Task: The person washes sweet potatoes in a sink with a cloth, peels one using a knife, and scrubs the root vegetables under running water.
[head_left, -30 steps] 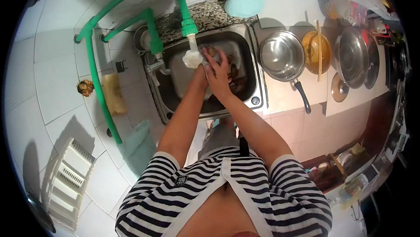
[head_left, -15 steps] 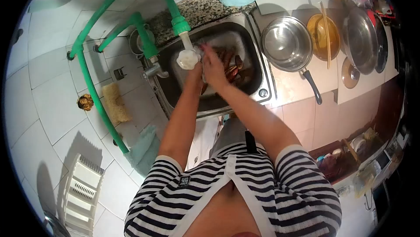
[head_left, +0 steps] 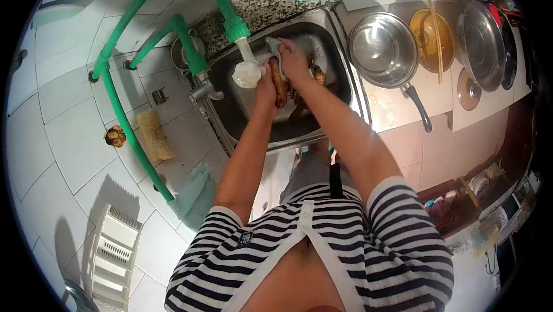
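Note:
Over the metal sink (head_left: 242, 122), my left hand (head_left: 265, 90) is closed around a long brown root vegetable (head_left: 279, 86), which points toward me. My right hand (head_left: 294, 63) is closed on a greyish-white scrubbing cloth (head_left: 273, 47), close to the vegetable's far end. Whether the cloth touches the vegetable, I cannot tell. More brown root vegetables (head_left: 317, 74) lie in the basin, partly covered by my right hand and forearm. A white tap knob (head_left: 247, 74) on a green pipe is just left of my left hand.
A steel saucepan (head_left: 383, 50) stands right of the sink, then a yellow bowl (head_left: 425, 53) with chopsticks (head_left: 435, 35) across it, a large steel basin (head_left: 481, 47) and a glass lid (head_left: 469, 90). A metal faucet (head_left: 205, 92) juts over the sink's left edge.
My hands have drawn apart, the right one moving right and slightly away from me. The held vegetable and the cloth, mostly hidden before, now show plainly. The view has shifted slightly.

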`<state>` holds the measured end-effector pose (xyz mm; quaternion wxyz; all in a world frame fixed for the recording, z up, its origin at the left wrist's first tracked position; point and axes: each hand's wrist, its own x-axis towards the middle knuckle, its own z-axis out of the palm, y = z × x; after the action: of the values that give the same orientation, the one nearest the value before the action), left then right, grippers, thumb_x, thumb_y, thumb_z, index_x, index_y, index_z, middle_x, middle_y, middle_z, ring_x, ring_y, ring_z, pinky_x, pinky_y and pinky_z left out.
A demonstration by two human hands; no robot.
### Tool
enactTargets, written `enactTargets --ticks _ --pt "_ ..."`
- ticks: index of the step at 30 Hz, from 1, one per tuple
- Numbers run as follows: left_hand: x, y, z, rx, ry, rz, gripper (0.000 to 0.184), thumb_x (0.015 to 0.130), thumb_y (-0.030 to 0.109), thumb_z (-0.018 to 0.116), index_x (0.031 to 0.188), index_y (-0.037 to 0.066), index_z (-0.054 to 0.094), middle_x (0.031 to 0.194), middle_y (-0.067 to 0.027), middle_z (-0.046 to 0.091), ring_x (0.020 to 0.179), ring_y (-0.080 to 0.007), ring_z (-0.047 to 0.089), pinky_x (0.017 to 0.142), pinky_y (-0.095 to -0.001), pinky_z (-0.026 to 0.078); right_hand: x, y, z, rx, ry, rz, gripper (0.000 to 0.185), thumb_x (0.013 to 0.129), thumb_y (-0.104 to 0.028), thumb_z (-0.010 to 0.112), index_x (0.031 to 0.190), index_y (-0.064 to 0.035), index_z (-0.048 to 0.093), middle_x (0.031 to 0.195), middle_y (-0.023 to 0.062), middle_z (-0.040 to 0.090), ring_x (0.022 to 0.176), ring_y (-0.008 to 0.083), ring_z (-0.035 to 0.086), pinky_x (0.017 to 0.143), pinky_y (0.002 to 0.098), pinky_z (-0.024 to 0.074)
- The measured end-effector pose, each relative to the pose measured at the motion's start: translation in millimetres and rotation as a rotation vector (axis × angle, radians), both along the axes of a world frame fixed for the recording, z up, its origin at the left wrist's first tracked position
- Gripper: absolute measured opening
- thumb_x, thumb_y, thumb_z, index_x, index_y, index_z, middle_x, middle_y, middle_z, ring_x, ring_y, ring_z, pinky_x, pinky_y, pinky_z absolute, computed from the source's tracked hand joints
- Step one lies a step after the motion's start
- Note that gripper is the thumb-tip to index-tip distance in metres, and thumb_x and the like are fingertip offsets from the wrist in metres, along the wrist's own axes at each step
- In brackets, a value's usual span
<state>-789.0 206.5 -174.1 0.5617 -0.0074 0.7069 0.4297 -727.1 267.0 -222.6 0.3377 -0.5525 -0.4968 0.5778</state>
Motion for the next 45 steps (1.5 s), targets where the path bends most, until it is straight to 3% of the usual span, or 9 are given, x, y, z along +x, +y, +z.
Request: enactTargets --ticks 4,7,16,18,21,27,34,40,45 --pt "-1.2 17.9 21.7 0.004 -0.03 0.144 0.059 0.085 0.055 0.044 0.12 0.007 0.043 0.112 -0.0102 0.052 0.101 -0.0204 0.051 0.078 -0.0361 0.046 -0.3 -20.3 40.2 -0.166 0.11 0.107 0.03 0.09 -0.012 0.041 0.117 -0.0007 0.05 0.116 0.021 0.053 0.11 0.0337 0.049 0.091 0.0361 0.039" --pt "-13.3 17.1 6.7 0.147 -0.215 0.204 0.054 0.087 0.051 0.045 0.119 0.007 0.044 0.11 -0.0076 0.053 0.101 -0.0198 0.052 0.079 -0.0357 0.045 -6.0 -58.6 35.8 0.424 -0.08 -0.078 0.03 0.09 -0.012 0.042 0.116 -0.0003 0.05 0.109 0.0221 0.056 0.104 0.035 0.052 0.086 0.038 0.0404" --pt "-22.6 3.2 -29.2 0.257 -0.153 0.163 0.045 0.088 0.044 0.047 0.112 0.006 0.048 0.108 -0.0064 0.054 0.095 -0.0205 0.055 0.078 -0.034 0.046 9.3 -22.4 34.7 -0.208 0.087 0.198 0.038 0.085 0.0 0.043 0.123 -0.0053 0.046 0.132 0.0184 0.038 0.123 0.0308 0.036 0.1 0.0362 0.0315" --pt "-28.1 9.4 -26.3 0.331 -0.195 0.149 0.044 0.089 0.044 0.047 0.111 0.007 0.049 0.105 -0.0061 0.055 0.094 -0.0201 0.055 0.077 -0.0337 0.046 4.6 -68.3 39.3 0.375 -0.073 0.041 0.029 0.087 -0.004 0.043 0.114 0.001 0.052 0.11 0.0198 0.056 0.103 0.0309 0.054 0.086 0.0333 0.0404" --pt "-6.7 12.2 11.6 0.091 -0.086 0.096 0.043 0.089 0.044 0.046 0.11 0.006 0.049 0.1 -0.0055 0.056 0.091 -0.0197 0.056 0.074 -0.0344 0.047 0.6 -58.8 28.6 0.385 -0.048 -0.125 0.028 0.088 -0.007 0.043 0.113 -0.0001 0.053 0.109 0.0193 0.058 0.1 0.0308 0.055 0.084 0.0321 0.0409" --pt "-0.2 5.8 5.4 0.159 -0.175 0.117 0.044 0.09 0.046 0.043 0.113 0.009 0.046 0.102 -0.0053 0.053 0.091 -0.0197 0.054 0.075 -0.0351 0.046 9.1 13.9 19.9 -0.279 0.209 0.082 0.031 0.09 -0.006 0.041 0.12 -0.0045 0.05 0.121 0.0191 0.05 0.114 0.0297 0.048 0.09 0.0291 0.0379" --pt "-12.3 11.1 -10.0 0.306 -0.109 0.111 0.054 0.086 0.052 0.044 0.111 0.004 0.047 0.105 -0.0079 0.055 0.096 -0.0235 0.055 0.079 -0.0359 0.047 7.2 -65.4 46.9 0.24 -0.038 -0.005 0.03 0.09 -0.008 0.041 0.118 -0.0039 0.049 0.123 0.0192 0.048 0.115 0.0312 0.045 0.093 0.0335 0.0366" --pt "2.1 2.1 -2.8 0.199 -0.211 0.133 0.046 0.087 0.047 0.048 0.11 0.006 0.048 0.097 -0.0066 0.057 0.09 -0.0213 0.056 0.073 -0.0347 0.048 10.2 11.3 34.4 -0.34 0.23 0.065 0.024 0.089 -0.011 0.045 0.109 -0.0034 0.055 0.11 0.0166 0.057 0.106 0.0294 0.052 0.088 0.0321 0.0398" --pt "-23.4 6.0 -9.3 0.204 -0.169 0.181 0.043 0.088 0.044 0.049 0.111 0.008 0.048 0.102 -0.0063 0.055 0.092 -0.0202 0.055 0.074 -0.0345 0.048 7.2 -58.4 41.0 0.272 0.019 -0.059 0.022 0.088 -0.009 0.047 0.106 -0.0031 0.057 0.11 0.016 0.058 0.101 0.0285 0.055 0.082 0.0304 0.0427"
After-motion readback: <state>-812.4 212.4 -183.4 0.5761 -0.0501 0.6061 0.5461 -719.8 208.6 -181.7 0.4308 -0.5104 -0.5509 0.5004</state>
